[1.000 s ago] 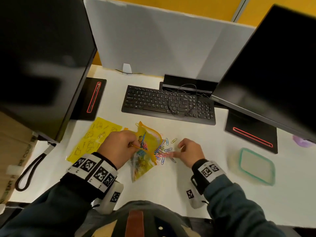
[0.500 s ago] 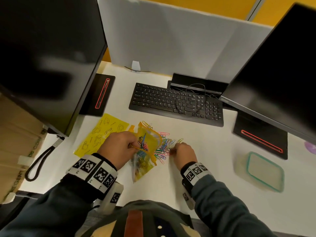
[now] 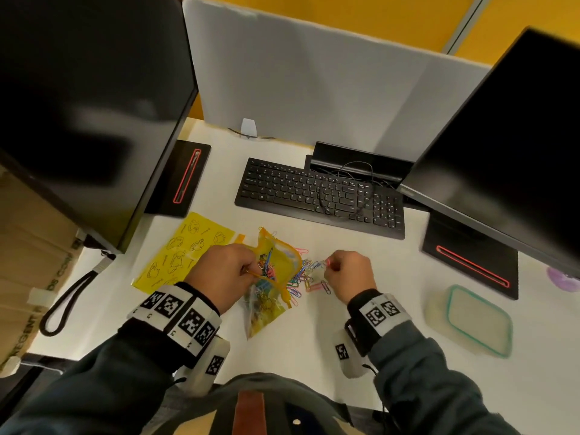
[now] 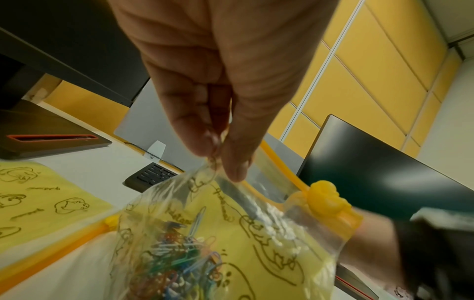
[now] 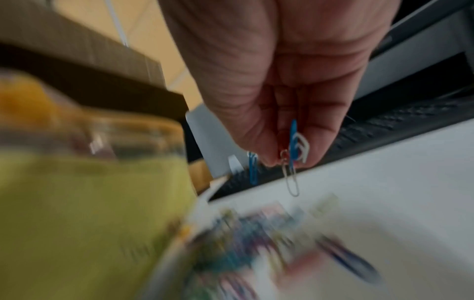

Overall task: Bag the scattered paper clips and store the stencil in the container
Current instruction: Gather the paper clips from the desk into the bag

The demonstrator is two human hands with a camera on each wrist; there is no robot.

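Since half a second ago the right hand (image 3: 346,275) has lifted off the clip pile and drawn slightly right, now pinching a few paper clips (image 5: 295,148), blue, white and silver, between thumb and fingertips above the white desk (image 3: 345,356). The left hand (image 3: 224,273) stays where it was, thumb and fingers pinching the rim of the clear zip bag (image 3: 270,284), holding its mouth open; coloured clips already lie inside the bag. Just right of the bag, the loose paper clip pile (image 3: 306,277) lies on the desk between the two hands. The yellow stencil (image 3: 179,252) lies flat behind the left hand, partly under the bag. The lidded container (image 3: 477,318) with a teal rim sits well apart on the right. Beyond are a black keyboard (image 3: 317,196) and two dark monitors (image 3: 502,146).
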